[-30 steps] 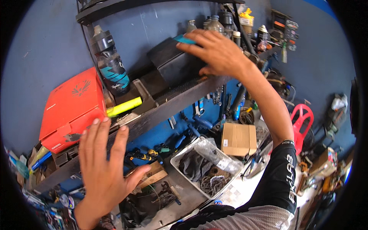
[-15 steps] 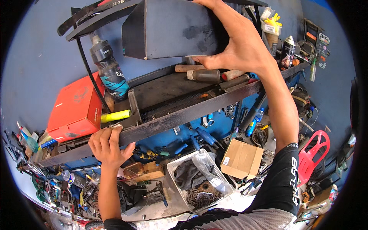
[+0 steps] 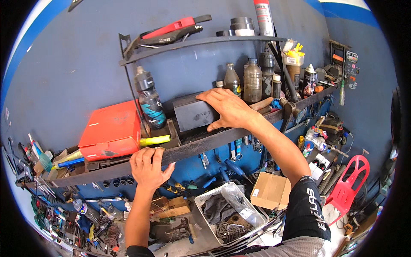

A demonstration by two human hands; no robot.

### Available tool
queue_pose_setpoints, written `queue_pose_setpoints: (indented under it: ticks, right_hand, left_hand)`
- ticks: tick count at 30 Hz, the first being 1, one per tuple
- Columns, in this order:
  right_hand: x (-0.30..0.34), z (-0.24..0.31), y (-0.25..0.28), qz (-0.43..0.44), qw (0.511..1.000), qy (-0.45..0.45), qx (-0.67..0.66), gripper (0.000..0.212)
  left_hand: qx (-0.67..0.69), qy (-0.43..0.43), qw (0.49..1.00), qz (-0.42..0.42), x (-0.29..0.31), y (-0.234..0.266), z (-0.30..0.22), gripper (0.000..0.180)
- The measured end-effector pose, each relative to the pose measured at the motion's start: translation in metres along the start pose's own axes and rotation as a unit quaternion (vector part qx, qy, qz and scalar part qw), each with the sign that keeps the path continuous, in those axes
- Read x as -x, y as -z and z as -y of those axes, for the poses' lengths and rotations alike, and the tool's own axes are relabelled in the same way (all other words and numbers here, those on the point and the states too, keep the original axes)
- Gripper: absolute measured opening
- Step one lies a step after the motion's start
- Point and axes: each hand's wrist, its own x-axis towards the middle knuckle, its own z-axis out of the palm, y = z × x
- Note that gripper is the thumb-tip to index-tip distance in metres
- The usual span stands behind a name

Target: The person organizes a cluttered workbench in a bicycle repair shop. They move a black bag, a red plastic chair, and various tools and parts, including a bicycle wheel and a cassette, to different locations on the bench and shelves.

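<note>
My right hand (image 3: 229, 109) grips a black box (image 3: 193, 115) from its right side, thumb on the near face and fingers over the top. The box rests on the long black metal shelf (image 3: 195, 150), between a dark drink bottle (image 3: 152, 105) with a teal pattern and several bottles. My left hand (image 3: 150, 168) is hooked over the shelf's front edge, just below a yellow tube-shaped thing (image 3: 155, 140). Left of that lies a closed orange-red box (image 3: 110, 130).
Above, a narrow upper rack (image 3: 201, 46) holds a bicycle saddle (image 3: 173, 36) and a spray can (image 3: 264, 19). A hammer (image 3: 289, 109) lies at the shelf's right. Below are hanging tools, a white basket (image 3: 201, 201), a cardboard box (image 3: 270, 191) and a red plastic chair (image 3: 349, 184).
The black box has gone from high and close to me down onto the shelf, my right hand still on it. My left hand keeps its hold on the shelf edge. The view has shifted.
</note>
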Motion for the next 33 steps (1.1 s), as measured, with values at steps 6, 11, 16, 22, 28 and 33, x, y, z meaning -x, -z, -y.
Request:
queue_pose_setpoints:
  ticks: [6, 11, 16, 22, 28, 33]
  right_hand:
    - [-0.005, -0.009, -0.033, 0.037, 0.994, 0.009, -0.101, 0.074]
    - [0.017, 0.017, -0.023, -0.114, 0.989, -0.051, -0.08, 0.073]
    - [0.13, 0.056, 0.05, -0.145, 0.989, -0.008, -0.027, 0.072]
    - [0.375, 0.045, 0.162, -0.007, 0.981, -0.19, -0.038, 0.055]
    - [0.629, 0.041, 0.255, 0.015, 0.906, -0.421, -0.043, 0.033]
    - [0.781, 0.077, 0.306, 0.065, 0.82, -0.566, -0.055, 0.035]
  left_hand:
    - [0.048, 0.037, 0.998, 0.023, -0.001, 0.007, -0.007, 0.062]
    - [0.101, 0.124, 0.985, 0.064, -0.006, 0.018, -0.026, 0.068]
    - [0.027, 0.149, 0.984, 0.097, -0.012, 0.03, -0.044, 0.065]
    - [-0.073, 0.186, 0.967, 0.156, -0.011, 0.03, -0.051, 0.067]
    - [-0.126, 0.292, 0.934, 0.162, -0.032, 0.061, -0.144, 0.073]
    - [0.125, 0.243, 0.958, 0.089, -0.109, 0.081, -0.38, 0.047]
